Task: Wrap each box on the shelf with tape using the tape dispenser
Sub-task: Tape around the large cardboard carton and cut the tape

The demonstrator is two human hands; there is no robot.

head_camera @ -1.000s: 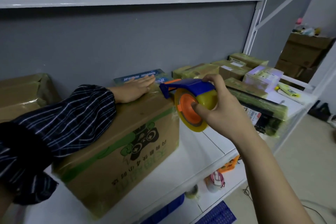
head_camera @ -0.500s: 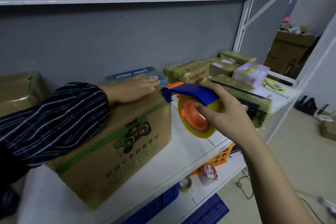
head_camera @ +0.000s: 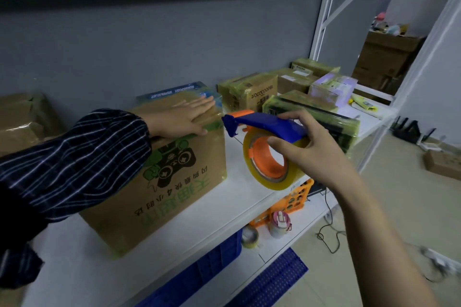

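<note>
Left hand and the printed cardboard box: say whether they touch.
Touching. The head view shows the left hand lying flat on top of the printed cardboard box, fingers straight.

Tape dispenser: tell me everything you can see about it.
The blue plastic tape dispenser has an orange hub carrying a roll of yellowish clear tape, with an orange tab at its nose. The right hand grips it, fingers over the blue body, thumb at the hub. Held in the air, its nose points at the upper corner of the brown cardboard box; contact there is unclear.
</note>
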